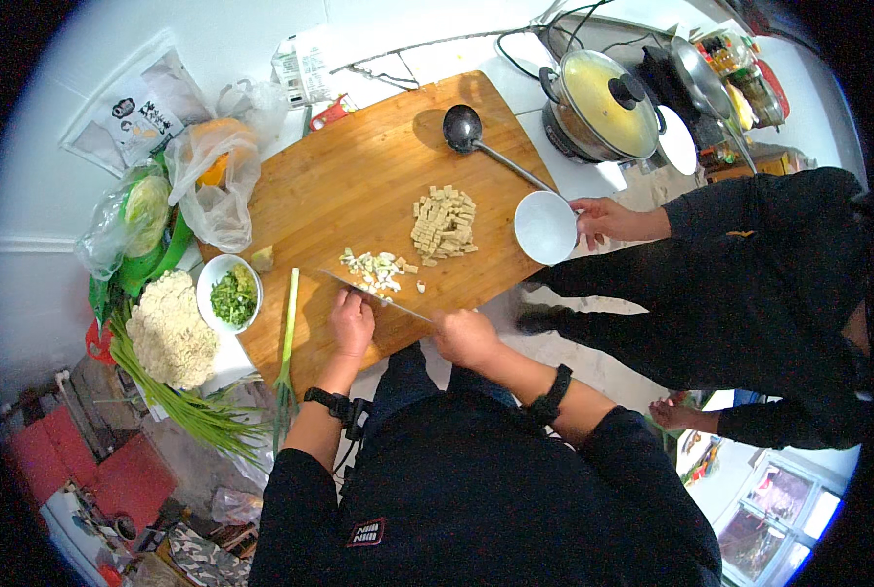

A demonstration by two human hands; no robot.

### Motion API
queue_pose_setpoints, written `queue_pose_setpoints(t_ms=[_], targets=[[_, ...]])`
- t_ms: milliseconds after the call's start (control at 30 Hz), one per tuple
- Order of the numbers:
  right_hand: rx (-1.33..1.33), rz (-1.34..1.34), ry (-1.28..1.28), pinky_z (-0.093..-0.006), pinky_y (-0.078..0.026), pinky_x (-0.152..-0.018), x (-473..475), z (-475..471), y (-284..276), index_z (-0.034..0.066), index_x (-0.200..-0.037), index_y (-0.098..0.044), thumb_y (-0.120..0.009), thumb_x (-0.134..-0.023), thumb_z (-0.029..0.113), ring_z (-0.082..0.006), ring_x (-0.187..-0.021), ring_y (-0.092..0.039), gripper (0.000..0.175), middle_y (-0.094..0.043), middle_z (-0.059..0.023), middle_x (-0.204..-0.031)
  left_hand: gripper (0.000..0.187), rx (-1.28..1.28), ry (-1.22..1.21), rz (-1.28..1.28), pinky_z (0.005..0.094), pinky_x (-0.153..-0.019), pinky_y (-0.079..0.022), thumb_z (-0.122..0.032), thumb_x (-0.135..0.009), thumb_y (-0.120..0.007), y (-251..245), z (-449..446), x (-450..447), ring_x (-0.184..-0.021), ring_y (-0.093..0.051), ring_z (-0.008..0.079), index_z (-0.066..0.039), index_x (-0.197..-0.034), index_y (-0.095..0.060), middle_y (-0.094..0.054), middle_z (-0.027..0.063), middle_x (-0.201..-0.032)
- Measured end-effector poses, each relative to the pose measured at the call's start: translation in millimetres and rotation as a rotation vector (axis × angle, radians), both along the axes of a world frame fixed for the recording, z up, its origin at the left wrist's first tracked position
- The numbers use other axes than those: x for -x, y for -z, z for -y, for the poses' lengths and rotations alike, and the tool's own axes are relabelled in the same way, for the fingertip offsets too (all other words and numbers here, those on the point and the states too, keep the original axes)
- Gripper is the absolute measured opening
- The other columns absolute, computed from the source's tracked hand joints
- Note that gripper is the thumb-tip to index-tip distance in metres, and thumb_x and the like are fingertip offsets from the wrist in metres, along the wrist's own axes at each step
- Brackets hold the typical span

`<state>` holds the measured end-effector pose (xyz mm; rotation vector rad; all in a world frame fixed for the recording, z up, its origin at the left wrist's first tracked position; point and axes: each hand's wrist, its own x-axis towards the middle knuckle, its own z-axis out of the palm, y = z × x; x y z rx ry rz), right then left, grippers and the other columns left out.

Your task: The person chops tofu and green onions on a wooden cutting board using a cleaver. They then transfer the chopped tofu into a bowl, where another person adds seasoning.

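My right hand (466, 337) grips the handle of a kitchen knife (407, 310), whose thin blade slants across the wooden cutting board (334, 191). Curled at the near side of the blade, my left hand (352, 323) has its fingertips close to or touching it; whether they pinch anything is hidden. Just beyond the blade lies a loose pile of chopped white-and-green scallion (376, 271). Small beige cubes (444, 224) form a heap farther right. A long scallion stalk (290, 323) rests left of my left hand, overhanging the board's near edge.
Another person's hand (609, 221) holds a white bowl (547, 227) over the board's right edge. A ladle (463, 128) lies behind it. At left are a bowl of chopped greens (233, 293), cauliflower (174, 330) and bagged vegetables (143, 213). A lidded pot (602, 103) stands back right.
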<state>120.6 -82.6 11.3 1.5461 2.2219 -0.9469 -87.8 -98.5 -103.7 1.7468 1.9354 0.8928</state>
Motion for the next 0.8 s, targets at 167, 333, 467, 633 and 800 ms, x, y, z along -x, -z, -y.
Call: queue_pose_setpoints(t_ms=[167, 333, 467, 633, 800], targets=[[-0.041, -0.049, 0.05, -0.0492, -0.053, -0.064, 14.6, -2.6, 11.3, 0.0036, -0.086, -0.063, -0.056, -0.077, 0.016, -0.0389, -0.073, -0.066, 0.017, -0.066, -0.0206, -0.076, 0.013, -0.012, 0.011, -0.101, 0.0459, -0.078, -0.048, -0.003, -0.075, -0.057, 0.1, -3.1, 3.8, -0.09, -0.058, 0.0391, 0.001, -0.085, -0.062, -0.06, 0.0205, -0.098], [-0.152, -0.169, 0.052, -0.0503, -0.052, -0.063, 1.5, -6.9, -2.0, 0.003, -0.084, -0.062, -0.055, -0.079, 0.017, -0.0397, -0.072, -0.065, 0.016, -0.065, -0.0218, -0.075, 0.016, -0.17, 0.112, -0.045, 0.0469, -0.075, -0.047, -0.006, -0.078, -0.058, 1.2, -1.4, 9.6, -0.084, -0.056, 0.0402, 0.001, -0.092, -0.06, -0.059, 0.0194, -0.093], [-0.088, -0.107, -0.025, -0.0511, -0.052, -0.063, -10.3, -2.1, -9.5, 0.0023, -0.085, -0.06, -0.053, -0.079, 0.017, -0.0405, -0.071, -0.065, 0.017, -0.064, -0.0235, -0.075, 0.015, -0.053, 0.085, 0.005, 0.0473, -0.073, -0.046, -0.008, -0.079, -0.058, 10.4, 3.7, 11.1, -0.084, -0.056, 0.0399, -0.001, -0.092, -0.059, -0.058, 0.0197, -0.093], [-0.02, -0.064, 0.038, -0.0512, -0.052, -0.064, 5.1, -0.7, 7.2, 0.0026, -0.085, -0.06, -0.053, -0.079, 0.017, -0.0407, -0.071, -0.065, 0.017, -0.064, -0.0232, -0.075, 0.01, 0.035, 0.033, -0.007, 0.0471, -0.069, -0.047, -0.008, -0.079, -0.059, 8.2, 3.5, 9.2, -0.083, -0.056, 0.0389, -0.003, -0.088, -0.06, -0.058, 0.0186, -0.09], [-0.116, -0.155, 0.07, -0.05, -0.052, -0.067, -4.0, -6.0, 4.1, 0.0035, -0.085, -0.06, -0.055, -0.079, 0.02, -0.0394, -0.072, -0.064, 0.018, -0.065, -0.0213, -0.075, 0.011, 0.048, 0.023, -0.003, 0.0436, -0.07, -0.048, -0.009, -0.079, -0.061, -13.7, -3.5, 6.0, -0.082, -0.057, 0.0357, -0.003, -0.088, -0.06, -0.058, 0.0159, -0.088]])
